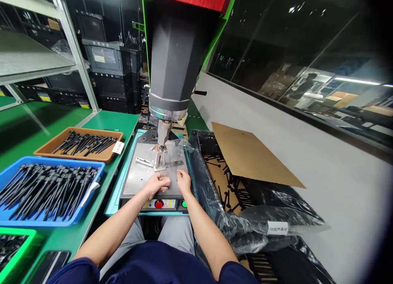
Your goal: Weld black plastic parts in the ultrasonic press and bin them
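My left hand hovers over or rests on the metal base plate of a bench press, its fingers curled toward the right. To its right, my right hand is also closed, with thumb and fingers drawn together. Whatever either hand may hold is hidden or too small to name. Just beyond the hands stands a small metal fixture, with a black knobbed part upright at its top. Directly above it comes down the press's metal tool head. A clear plastic sheet is beside the fixture.
A blue tray and a brown tray of black ribbed rods are left. A green bin and a phone lie nearer. At right, plastic-lined boxes hold black parts under cardboard. Red and green buttons front the base.
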### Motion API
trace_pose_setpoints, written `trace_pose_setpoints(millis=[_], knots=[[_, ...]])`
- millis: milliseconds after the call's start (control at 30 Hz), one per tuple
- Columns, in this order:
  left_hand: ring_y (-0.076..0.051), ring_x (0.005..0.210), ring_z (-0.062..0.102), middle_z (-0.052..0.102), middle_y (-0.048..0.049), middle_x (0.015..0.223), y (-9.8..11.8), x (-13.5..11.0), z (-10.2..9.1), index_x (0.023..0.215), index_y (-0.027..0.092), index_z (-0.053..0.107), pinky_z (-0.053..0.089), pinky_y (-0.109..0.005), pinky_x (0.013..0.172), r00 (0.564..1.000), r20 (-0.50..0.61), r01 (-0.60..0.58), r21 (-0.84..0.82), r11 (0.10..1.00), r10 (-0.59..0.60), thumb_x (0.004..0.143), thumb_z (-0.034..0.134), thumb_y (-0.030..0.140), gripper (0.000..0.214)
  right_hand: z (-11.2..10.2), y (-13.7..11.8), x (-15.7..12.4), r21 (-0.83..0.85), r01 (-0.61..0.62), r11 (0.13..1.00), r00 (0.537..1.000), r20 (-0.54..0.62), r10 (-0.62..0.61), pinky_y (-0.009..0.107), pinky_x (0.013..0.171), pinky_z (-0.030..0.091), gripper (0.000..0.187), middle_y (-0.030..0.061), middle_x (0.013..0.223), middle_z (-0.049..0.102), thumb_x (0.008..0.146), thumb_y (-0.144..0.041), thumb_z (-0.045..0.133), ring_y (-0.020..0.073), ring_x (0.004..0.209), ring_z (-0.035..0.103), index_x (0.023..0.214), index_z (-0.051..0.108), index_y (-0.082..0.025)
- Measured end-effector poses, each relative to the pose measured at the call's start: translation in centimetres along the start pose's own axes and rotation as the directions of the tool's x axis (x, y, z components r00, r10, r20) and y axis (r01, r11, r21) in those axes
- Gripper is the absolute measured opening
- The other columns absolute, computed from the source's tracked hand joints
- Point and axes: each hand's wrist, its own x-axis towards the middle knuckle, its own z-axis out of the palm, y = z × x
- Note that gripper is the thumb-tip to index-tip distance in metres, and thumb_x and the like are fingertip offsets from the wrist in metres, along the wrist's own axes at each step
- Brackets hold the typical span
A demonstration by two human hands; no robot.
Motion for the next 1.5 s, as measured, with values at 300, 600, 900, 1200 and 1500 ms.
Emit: trace_pose_setpoints(millis=[300, 600, 900, 1200, 1500], knots=[[-0.034, 0.127, 0.05, 0.064, -0.0118, 0.125, -2.8, -7.5, -11.6, 0.099, 0.023, 0.071, 0.031, -0.047, 0.114, 0.773, -0.304, -0.209, 0.708, 0.675, 0.557, 0.068, 0.077, 0.04, 0.035, -5.7, 2.0, -6.9, -0.235, 0.131, 0.963, 0.99, 0.071, -0.118, 0.05, 0.11, 0.036, 0.032, 0.013, 0.135, 0.054, 0.082, -0.035, 0.061, 0.0337, 0.13, 0.044, 0.11, 0.073, -0.025], [-0.028, 0.129, 0.051, 0.052, -0.0101, 0.141, -8.3, -8.6, -17.6, 0.143, 0.025, 0.044, 0.043, -0.042, 0.107, 0.775, -0.139, -0.152, 0.906, 0.394, 0.617, 0.084, 0.059, 0.051, 0.066, -8.5, 5.6, -11.4, -0.294, 0.185, 0.938, 0.954, 0.283, -0.1, 0.042, 0.115, 0.035, 0.06, 0.006, 0.162, 0.015, 0.091, -0.025, 0.051, 0.0265, 0.146, 0.026, 0.149, 0.034, -0.032], [-0.028, 0.132, 0.048, 0.049, -0.0097, 0.143, -8.2, -8.5, -17.5, 0.143, 0.027, 0.043, 0.038, -0.044, 0.111, 0.787, -0.174, -0.162, 0.867, 0.471, 0.591, 0.084, 0.059, 0.051, 0.067, -8.5, 5.9, -11.5, -0.331, 0.14, 0.933, 0.967, 0.247, -0.058, 0.044, 0.114, 0.037, 0.062, 0.0078, 0.16, 0.023, 0.089, -0.024, 0.055, 0.0288, 0.144, 0.032, 0.148, 0.037, -0.033], [-0.03, 0.119, 0.057, 0.062, -0.0125, 0.125, -4.2, -9.2, -13.8, 0.115, 0.02, 0.065, 0.042, -0.047, 0.107, 0.646, -0.245, -0.195, 0.862, 0.467, 0.723, 0.082, 0.06, 0.049, 0.044, -8.2, 5.2, -11.5, -0.315, 0.038, 0.948, 0.971, 0.237, 0.039, 0.044, 0.114, 0.035, 0.065, 0.011, 0.158, 0.025, 0.086, -0.033, 0.06, 0.0296, 0.144, 0.032, 0.147, 0.039, -0.029], [-0.029, 0.111, 0.063, 0.065, -0.0157, 0.124, -0.9, -3.5, -5.3, 0.117, 0.016, 0.065, 0.047, -0.046, 0.1, 0.911, -0.142, -0.281, 0.469, 0.837, 0.386, 0.074, 0.071, 0.048, 0.054, -8.2, 4.8, -11.3, -0.27, -0.008, 0.963, 0.978, 0.201, 0.064, 0.044, 0.112, 0.038, 0.063, 0.0109, 0.156, 0.03, 0.084, -0.039, 0.062, 0.0297, 0.141, 0.037, 0.143, 0.046, -0.028]])
